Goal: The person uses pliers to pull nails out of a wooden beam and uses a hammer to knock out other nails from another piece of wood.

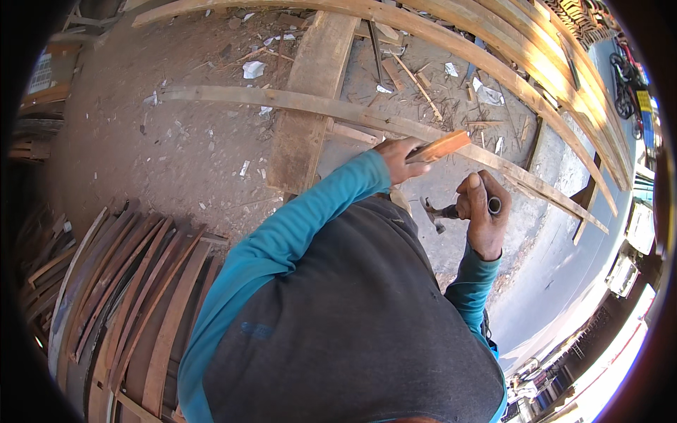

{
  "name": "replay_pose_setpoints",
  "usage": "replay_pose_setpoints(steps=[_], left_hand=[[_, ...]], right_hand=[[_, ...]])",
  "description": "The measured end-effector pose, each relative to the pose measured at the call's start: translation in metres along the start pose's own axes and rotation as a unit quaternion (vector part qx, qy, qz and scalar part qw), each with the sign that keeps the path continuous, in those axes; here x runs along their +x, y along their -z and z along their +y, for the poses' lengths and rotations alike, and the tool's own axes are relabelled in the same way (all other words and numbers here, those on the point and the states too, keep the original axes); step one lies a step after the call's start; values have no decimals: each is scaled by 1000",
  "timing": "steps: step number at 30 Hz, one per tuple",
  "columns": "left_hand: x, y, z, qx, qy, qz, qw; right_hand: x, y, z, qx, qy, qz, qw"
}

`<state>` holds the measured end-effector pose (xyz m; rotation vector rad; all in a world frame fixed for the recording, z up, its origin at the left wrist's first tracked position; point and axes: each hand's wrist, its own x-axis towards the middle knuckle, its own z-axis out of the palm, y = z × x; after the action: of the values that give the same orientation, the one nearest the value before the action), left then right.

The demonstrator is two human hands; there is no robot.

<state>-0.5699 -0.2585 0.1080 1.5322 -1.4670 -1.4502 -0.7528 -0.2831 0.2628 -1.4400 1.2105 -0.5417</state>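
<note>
My left hand [404,162] is closed around a short orange-brown piece of wood [446,145], which points to the right above a long thin wooden strip [338,109]. The fingers' far side is hidden. Lower and to the right, my right hand [485,208] grips a claw hammer [432,214] by its handle. The hammer's head hangs to the left of the fist, and the round handle end shows at its right. The strip passes beyond both hands and crosses over a wide plank [303,141].
Several long timber beams [508,49] run across the far right. Stacked wooden slats [127,303] lie at the lower left. Wood scraps and paper bits [254,69] litter the dirt floor [176,141]. A motorbike [624,84] stands at the far right edge.
</note>
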Motion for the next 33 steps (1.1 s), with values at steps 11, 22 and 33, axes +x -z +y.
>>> replay_pose_setpoints(steps=[11,22,33], left_hand=[[-117,-4,-79,-86,153,59,983],[-91,-8,-87,-55,132,46,989],[-32,-67,-38,125,208,295,924]], right_hand=[[15,2,-33,71,201,69,975],[71,-26,-8,62,253,101,960],[92,8,-64,105,272,-138,947]])
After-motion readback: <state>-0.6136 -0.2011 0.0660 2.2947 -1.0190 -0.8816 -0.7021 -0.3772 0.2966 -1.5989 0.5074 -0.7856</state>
